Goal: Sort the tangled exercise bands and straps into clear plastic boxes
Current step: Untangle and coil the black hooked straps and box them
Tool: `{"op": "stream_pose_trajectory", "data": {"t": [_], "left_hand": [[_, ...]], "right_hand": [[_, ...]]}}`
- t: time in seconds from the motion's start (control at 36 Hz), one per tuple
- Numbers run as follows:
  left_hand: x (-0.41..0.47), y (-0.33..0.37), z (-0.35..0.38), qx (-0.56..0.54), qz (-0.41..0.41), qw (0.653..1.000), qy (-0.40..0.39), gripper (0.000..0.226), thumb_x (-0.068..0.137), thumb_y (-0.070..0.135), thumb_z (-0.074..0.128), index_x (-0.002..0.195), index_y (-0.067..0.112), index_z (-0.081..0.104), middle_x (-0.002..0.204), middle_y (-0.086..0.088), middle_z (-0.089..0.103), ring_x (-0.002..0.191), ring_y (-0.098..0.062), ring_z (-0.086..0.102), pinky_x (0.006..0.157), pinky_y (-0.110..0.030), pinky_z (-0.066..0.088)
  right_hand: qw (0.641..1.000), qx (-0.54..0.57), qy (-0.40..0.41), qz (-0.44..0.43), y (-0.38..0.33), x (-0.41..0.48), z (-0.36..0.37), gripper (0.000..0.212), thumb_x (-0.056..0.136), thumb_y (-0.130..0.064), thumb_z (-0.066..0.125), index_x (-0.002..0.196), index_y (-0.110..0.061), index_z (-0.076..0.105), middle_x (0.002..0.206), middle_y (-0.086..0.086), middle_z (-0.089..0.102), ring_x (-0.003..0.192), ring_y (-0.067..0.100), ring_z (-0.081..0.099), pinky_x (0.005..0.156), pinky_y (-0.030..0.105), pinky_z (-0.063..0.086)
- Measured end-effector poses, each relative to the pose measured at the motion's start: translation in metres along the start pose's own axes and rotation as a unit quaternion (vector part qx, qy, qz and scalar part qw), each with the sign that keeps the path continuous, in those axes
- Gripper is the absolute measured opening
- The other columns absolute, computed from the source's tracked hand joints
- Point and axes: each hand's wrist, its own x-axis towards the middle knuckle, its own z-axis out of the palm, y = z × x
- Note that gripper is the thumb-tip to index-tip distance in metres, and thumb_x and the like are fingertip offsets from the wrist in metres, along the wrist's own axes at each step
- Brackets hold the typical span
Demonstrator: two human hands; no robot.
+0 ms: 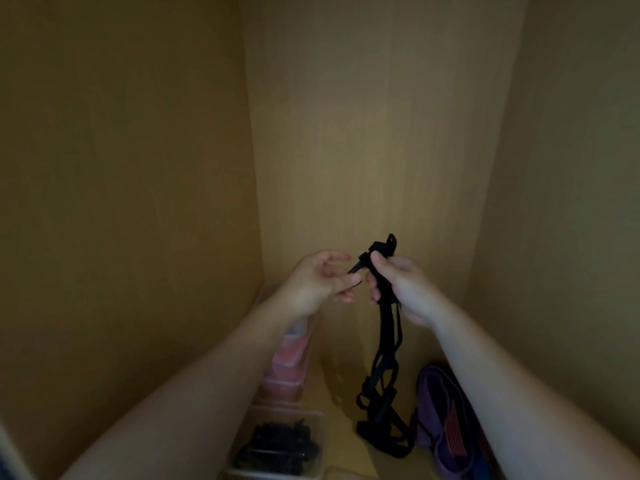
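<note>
Head view: right hand (pixel 405 289) curls its fingers round a black strap (pixel 384 341) (tangled below), left hand (pixel 320 280) fingers spread beside it.

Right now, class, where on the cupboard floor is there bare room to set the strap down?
Bare floor lies between the pink-band box and the hanging strap, back to the rear wall. Crowded: that box and the black-strap box on the left, purple bands on the right.

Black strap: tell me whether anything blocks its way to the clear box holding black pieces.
Nothing visible does. The black strap hangs from the right hand, its lower end just right of the clear box. The left hand is higher up, out of the way.
</note>
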Motion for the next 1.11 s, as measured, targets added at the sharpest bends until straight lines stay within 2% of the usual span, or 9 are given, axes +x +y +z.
{"op": "stream_pose_trajectory", "data": {"t": [0.08,0.28,0.44,0.56,0.67,0.78,0.86,0.97,1.11], "left_hand": [[0.001,0.001,0.002,0.032,-0.034,0.999,-0.023,0.033,0.083,0.004,0.071,0.112,0.007,0.057,0.088,-0.006,0.062,0.061,-0.007,0.064,0.061,-0.02,0.055],[-0.002,-0.01,0.017,0.186,0.065,0.977,0.079,0.016,0.08,0.006,0.075,0.091,0.009,0.064,0.069,0.002,0.055,0.056,-0.006,0.049,0.05,-0.013,0.04],[-0.005,-0.02,0.009,0.425,0.21,0.876,0.09,0.005,0.085,-0.003,0.061,0.084,0.0,0.064,0.082,-0.007,0.052,0.077,-0.028,0.055,0.065,-0.031,0.039],[-0.005,-0.029,0.013,0.472,0.228,0.848,0.074,0.012,0.085,-0.007,0.056,0.086,0.0,0.066,0.088,-0.014,0.054,0.076,-0.029,0.056,0.065,-0.039,0.047],[-0.005,-0.036,0.018,0.381,0.236,0.889,0.096,0.004,0.082,0.003,0.071,0.085,0.003,0.069,0.084,-0.003,0.053,0.071,-0.015,0.052,0.065,-0.022,0.042],[-0.013,-0.03,0.015,0.199,0.077,0.974,0.075,0.038,0.081,0.023,0.077,0.115,0.017,0.062,0.094,0.007,0.056,0.075,-0.008,0.054,0.064,-0.014,0.044],[-0.012,-0.027,0.012,0.134,-0.003,0.99,0.041,0.056,0.082,0.021,0.075,0.132,0.014,0.051,0.113,0.002,0.058,0.088,-0.011,0.06,0.071,-0.017,0.051],[-0.01,-0.027,0.016,0.058,-0.001,0.997,0.045,0.036,0.08,0.003,0.074,0.114,0.005,0.061,0.085,-0.001,0.061,0.065,-0.006,0.056,0.057,-0.016,0.048],[-0.012,-0.026,0.021,0.146,0.059,0.98,0.121,0.021,0.077,0.002,0.077,0.088,0.01,0.061,0.07,0.005,0.054,0.058,-0.003,0.046,0.053,-0.009,0.039]], "right_hand": [[1.0,-0.008,-0.021,0.019,0.0,-0.004,0.0,0.032,0.099,-0.032,0.048,0.087,-0.005,0.062,0.069,0.005,0.062,0.06,0.018,0.058,0.055,0.029,0.052],[0.993,0.021,-0.015,0.118,0.003,-0.007,0.003,0.028,0.101,-0.028,0.047,0.111,-0.007,0.062,0.079,0.008,0.069,0.065,0.015,0.063,0.047,0.025,0.045],[0.986,0.055,-0.035,0.155,0.006,-0.009,0.003,0.034,0.096,-0.034,0.053,0.116,-0.008,0.061,0.091,0.008,0.065,0.054,0.011,0.05,0.047,0.02,0.035],[0.99,0.055,0.0,0.13,0.01,-0.008,0.01,0.041,0.087,-0.043,0.064,0.102,-0.006,0.066,0.086,0.009,0.064,0.049,0.009,0.044,0.043,0.019,0.031],[0.991,0.08,0.041,0.098,0.017,-0.009,0.009,0.027,0.089,-0.032,0.066,0.088,-0.006,0.061,0.069,0.003,0.059,0.047,0.009,0.042,0.038,0.019,0.027],[0.994,0.081,0.006,0.078,0.018,-0.012,-0.003,0.028,0.091,-0.031,0.062,0.096,-0.004,0.059,0.072,0.003,0.057,0.047,0.009,0.042,0.039,0.018,0.027],[0.995,0.079,-0.028,0.063,0.02,-0.013,-0.007,0.036,0.086,-0.036,0.063,0.1,-0.003,0.057,0.083,0.014,0.058,0.048,0.01,0.043,0.039,0.019,0.029],[0.996,0.05,-0.045,0.06,0.021,-0.014,-0.005,0.028,0.092,-0.032,0.059,0.101,-0.005,0.058,0.087,0.015,0.069,0.05,0.012,0.045,0.042,0.02,0.032],[0.996,0.012,0.01,0.092,0.021,-0.013,0.004,0.012,0.092,-0.019,0.062,0.092,-0.007,0.06,0.07,0.005,0.064,0.053,0.015,0.048,0.044,0.023,0.034]]}}
